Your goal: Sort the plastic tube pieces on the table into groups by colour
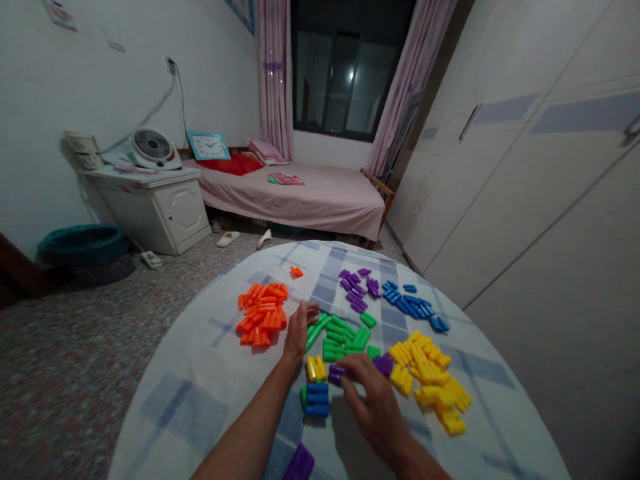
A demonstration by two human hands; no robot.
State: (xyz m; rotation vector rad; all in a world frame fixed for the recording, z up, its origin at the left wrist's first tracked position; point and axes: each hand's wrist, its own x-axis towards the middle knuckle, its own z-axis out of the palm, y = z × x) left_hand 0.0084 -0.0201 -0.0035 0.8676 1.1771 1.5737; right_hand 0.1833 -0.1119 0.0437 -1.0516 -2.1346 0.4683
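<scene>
My left hand [299, 329] rests on its side at the left edge of a pile of green plastic building blocks [343, 337], fingers stretched out and holding nothing. My right hand [370, 393] is curled, with thumb and index finger at a small purple block [336, 375] just in front of the green pile. A yellow block [315, 368] stands left of that purple block. Nearer to me sit stacked blue blocks [317, 400] with a bit of green beside them. Another purple block [384, 365] lies behind my right hand, partly hidden.
Orange blocks [263, 313] lie heaped at left, purple blocks [357, 287] and blue blocks [410, 303] at the back, yellow blocks [433, 373] at right. One purple block [299, 462] is at the near edge. The round table [200, 400] has a checked cloth. A bed [300, 193] stands beyond.
</scene>
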